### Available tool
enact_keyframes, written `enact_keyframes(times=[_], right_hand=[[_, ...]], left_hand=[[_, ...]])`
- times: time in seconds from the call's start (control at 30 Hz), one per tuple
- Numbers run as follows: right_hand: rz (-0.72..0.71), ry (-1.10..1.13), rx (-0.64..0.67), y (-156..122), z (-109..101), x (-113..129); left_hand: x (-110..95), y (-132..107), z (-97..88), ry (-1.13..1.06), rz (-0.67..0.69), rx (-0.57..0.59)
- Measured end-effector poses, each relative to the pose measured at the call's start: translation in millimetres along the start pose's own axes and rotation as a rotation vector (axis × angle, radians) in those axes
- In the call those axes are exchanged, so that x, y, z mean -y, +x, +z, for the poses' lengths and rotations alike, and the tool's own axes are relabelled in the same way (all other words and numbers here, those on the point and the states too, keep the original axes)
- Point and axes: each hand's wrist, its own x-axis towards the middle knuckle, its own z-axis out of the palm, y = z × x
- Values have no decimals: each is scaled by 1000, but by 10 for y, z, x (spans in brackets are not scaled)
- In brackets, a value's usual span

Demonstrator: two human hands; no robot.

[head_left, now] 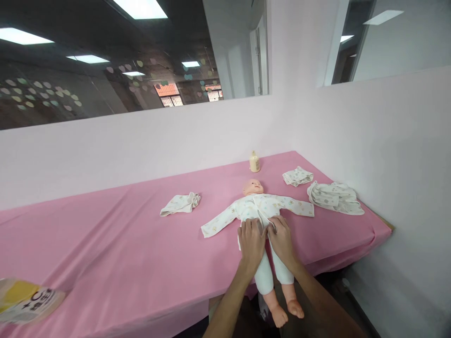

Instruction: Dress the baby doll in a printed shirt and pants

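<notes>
A baby doll [254, 186] lies on its back, its bare feet [280, 315] hanging past the table's front edge. It wears a white, small-patterned baby shirt [221, 219] with both long sleeves spread out, and pale pants [264, 274]. Over the doll's belly, my left hand [252, 241] is closed on the shirt's front. Close beside it, my right hand [282, 238] pinches the other side of the shirt front. Fabric and fingers partly hide what is between the fingertips.
On the pink-covered table [141, 253] lie folded white cloths: one at left [180, 204], others at right [298, 176] and in the corner [334, 198]. A cream pump bottle [254, 162] stands near the wall. A yellow-and-white package [28, 300] sits at front left.
</notes>
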Motion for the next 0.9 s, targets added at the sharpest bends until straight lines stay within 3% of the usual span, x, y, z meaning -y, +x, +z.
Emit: enact_keyframes(times=[0.1, 0.2, 0.47, 0.63, 0.9], right_hand=[[50, 123, -35, 5, -10, 30], [73, 195, -23, -1, -14, 65], [233, 305, 1, -6, 21, 156], [313, 418, 24, 29, 15, 190], [397, 476, 15, 70, 16, 234]], left_hand=[[-1, -4, 20, 75, 55, -41], [76, 2, 25, 17, 107, -69], [155, 52, 0, -138, -22, -94], [94, 57, -12, -200, 9, -90], [82, 4, 115, -249, 56, -114]])
